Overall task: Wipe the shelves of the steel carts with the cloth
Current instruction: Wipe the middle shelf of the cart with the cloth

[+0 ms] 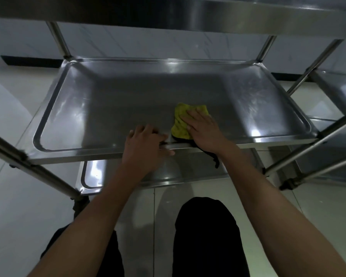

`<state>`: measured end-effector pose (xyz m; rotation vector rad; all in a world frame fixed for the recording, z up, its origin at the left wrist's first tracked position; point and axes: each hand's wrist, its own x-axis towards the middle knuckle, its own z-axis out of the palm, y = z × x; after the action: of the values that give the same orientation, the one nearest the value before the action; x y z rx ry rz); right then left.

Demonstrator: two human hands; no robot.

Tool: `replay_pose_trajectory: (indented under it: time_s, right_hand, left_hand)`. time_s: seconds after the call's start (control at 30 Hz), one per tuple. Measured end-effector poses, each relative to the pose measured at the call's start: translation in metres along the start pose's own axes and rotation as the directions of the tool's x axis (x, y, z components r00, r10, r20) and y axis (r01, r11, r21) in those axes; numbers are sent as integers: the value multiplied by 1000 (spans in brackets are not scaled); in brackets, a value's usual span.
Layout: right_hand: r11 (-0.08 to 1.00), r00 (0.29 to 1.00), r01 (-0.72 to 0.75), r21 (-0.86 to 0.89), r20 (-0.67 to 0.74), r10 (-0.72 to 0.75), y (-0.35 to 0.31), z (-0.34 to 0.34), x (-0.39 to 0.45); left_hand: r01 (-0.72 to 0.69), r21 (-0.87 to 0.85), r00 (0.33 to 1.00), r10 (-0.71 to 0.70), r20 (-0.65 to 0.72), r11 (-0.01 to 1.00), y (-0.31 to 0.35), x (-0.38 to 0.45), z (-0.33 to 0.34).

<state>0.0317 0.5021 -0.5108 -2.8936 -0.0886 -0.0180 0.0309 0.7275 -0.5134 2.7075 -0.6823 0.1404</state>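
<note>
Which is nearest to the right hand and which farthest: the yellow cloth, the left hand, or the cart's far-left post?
From the right hand, in the head view:
1. Cloth: directly under the palm, touching it.
2. Left hand: just to the left, gripping the shelf's near rim.
3. Far-left post: at the shelf's back left corner, clearly farthest.

The right hand (203, 128) covered the near right part of the cloth (181, 122), and a dark strip of it hung below that wrist, its end too small to make out. The left hand (146, 144) hid the shelf (108, 108) rim beneath it, its fingertips curled out of sight. The lower shelf (92, 176) lay mostly hidden behind both forearms. The top shelf (168, 13) above the hands was cut off by the upper edge. A second cart (332, 108), right of the right hand, ran off the frame.
</note>
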Motion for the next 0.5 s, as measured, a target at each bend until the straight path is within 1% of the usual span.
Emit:
replay_pose_trajectory:
  time_s: [0.1, 0.17, 0.27, 0.37, 0.5]
  right_hand:
    - [1000, 1000, 0, -3, 28, 0, -17, 5, 1]
    - [1000, 999, 12, 1, 43, -12, -29, 9, 3]
    - [999, 999, 32, 0, 29, -32, -46, 15, 5]
    - [997, 997, 77, 12, 25, -77, -59, 15, 7]
    - [993, 994, 112, 24, 14, -113, -57, 12, 4]
  left_hand:
    - [16, -1, 1000, -16, 4, 1000, -13, -3, -8]
    - [22, -16, 1000, -22, -17, 1000, -26, -9, -11]
    - [37, -53, 998, -39, -39, 998, -42, -13, -16]
    - [68, -51, 998, -68, -6, 996, -55, -9, -23]
    - [104, -103, 994, -101, 41, 989, -73, -6, -28]
